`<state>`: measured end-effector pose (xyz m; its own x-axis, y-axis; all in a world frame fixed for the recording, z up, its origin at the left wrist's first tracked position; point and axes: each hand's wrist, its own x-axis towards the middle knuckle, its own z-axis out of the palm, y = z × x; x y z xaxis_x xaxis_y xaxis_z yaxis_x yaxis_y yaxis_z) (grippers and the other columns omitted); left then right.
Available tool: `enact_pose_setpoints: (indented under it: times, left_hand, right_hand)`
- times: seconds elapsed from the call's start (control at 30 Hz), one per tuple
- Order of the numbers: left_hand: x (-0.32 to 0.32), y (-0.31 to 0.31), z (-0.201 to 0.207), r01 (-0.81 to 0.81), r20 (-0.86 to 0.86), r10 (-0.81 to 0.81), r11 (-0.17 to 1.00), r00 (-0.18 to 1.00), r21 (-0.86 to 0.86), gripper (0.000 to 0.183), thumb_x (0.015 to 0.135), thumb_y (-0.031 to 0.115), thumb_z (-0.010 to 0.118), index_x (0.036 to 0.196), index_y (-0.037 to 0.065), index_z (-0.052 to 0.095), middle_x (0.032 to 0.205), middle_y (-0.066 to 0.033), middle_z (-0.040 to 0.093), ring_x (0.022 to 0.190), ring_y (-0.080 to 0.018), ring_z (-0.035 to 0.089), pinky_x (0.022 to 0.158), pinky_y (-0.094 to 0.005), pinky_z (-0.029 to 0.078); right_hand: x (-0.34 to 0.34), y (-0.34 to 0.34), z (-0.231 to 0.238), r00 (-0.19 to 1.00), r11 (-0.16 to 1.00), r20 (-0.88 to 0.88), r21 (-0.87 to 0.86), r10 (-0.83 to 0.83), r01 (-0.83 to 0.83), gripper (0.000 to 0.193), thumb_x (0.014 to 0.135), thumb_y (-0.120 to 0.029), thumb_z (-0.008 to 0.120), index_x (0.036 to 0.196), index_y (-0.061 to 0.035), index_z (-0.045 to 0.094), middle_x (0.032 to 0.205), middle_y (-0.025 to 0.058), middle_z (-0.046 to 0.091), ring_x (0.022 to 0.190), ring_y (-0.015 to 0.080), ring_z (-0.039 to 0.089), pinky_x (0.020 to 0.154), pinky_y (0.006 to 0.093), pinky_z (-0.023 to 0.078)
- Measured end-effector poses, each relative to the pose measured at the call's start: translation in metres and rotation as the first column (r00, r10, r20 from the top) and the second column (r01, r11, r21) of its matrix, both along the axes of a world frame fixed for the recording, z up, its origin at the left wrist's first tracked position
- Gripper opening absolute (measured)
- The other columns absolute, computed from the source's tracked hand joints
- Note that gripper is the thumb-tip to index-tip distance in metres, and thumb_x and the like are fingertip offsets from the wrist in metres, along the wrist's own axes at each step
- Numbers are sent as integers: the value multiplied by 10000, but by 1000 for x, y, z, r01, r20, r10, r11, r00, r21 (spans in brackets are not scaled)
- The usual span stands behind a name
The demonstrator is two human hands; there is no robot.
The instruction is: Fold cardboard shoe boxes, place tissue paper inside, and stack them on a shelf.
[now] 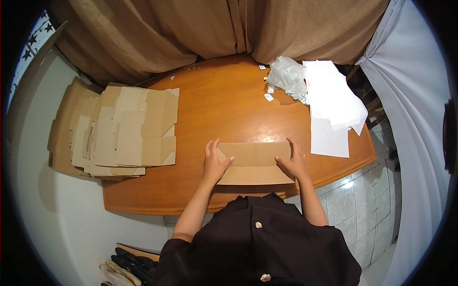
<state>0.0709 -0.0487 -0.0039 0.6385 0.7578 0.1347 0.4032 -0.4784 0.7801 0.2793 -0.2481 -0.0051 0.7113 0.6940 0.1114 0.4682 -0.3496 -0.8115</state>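
A brown cardboard piece (pixel 255 155), creased lengthwise, lies near the table's front edge with its lower flap toward me. My left hand (pixel 216 164) grips its left end, thumb on the upper face and fingers round the outer side. At the opposite end my right hand (pixel 294 163) holds it the same way, thumb pressing close to the crease. A slanted fold shows at the left end beside my left thumb. The underside of the cardboard is hidden.
A stack of flat cardboard pieces (pixel 129 128) covers the left of the wooden table (pixel 214 105). White paper sheets (pixel 329 109) and a crumpled clear plastic bag (pixel 287 76) lie at the back right, with small white packets (pixel 269 97) beside them. Brown curtains (pixel 167 33) hang behind.
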Motion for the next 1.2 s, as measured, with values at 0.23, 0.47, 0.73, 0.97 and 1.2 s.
enact_pose_setpoints:
  times: [0.23, 0.47, 0.73, 0.97, 1.2]
  left_hand:
    - [3, 4, -3, -61, -118, 45, 988, 992, -139, 793, 810, 356, 636, 1391, 5, 226, 1338, -235, 370, 1227, -333, 403, 993, -394, 355]
    - [-1, 32, 23, 50, 99, 26, 721, 995, -691, 692, 947, 539, 263, 1248, -48, 472, 1306, -189, 465, 1233, -241, 401, 1006, -350, 323]
    - [-11, 39, 41, 244, 711, 206, 845, 673, -476, 578, 919, 446, 406, 1325, 37, 366, 1156, -81, 442, 1075, -178, 438, 921, -323, 367]
    - [-47, -6, -32, -13, 213, 4, 999, 977, 42, 494, 835, 188, 618, 1283, 48, 466, 1199, -167, 426, 1071, -271, 478, 910, -346, 405]
    - [-32, -1, -26, 0, 69, -19, 966, 997, 259, 430, 757, 62, 553, 1184, 97, 584, 1237, -217, 415, 1090, -369, 460, 958, -419, 359]
  right_hand:
    - [19, -8, -33, 988, 983, -59, -121, -144, 136, 692, 829, -503, 521, 1331, -53, 371, 1256, 192, 486, 1142, 313, 478, 980, 409, 312]
    - [37, -6, 18, 703, 980, -688, -184, -180, 71, 801, 893, -665, 141, 1298, -32, 416, 1133, 116, 552, 935, 200, 547, 853, 317, 403]
    - [29, -2, 32, 750, 874, -646, 437, 142, 211, 496, 938, -551, 305, 1030, -111, 515, 981, 13, 565, 891, 133, 537, 837, 301, 405]
    - [-21, -27, -28, 890, 946, -454, 266, -48, 187, 282, 881, -208, 566, 1130, -78, 543, 923, 12, 485, 810, 105, 450, 750, 226, 390]
    - [-23, -18, -19, 994, 991, -94, 115, -64, 74, 382, 790, 4, 464, 1142, -75, 588, 963, 101, 486, 812, 192, 489, 741, 288, 425]
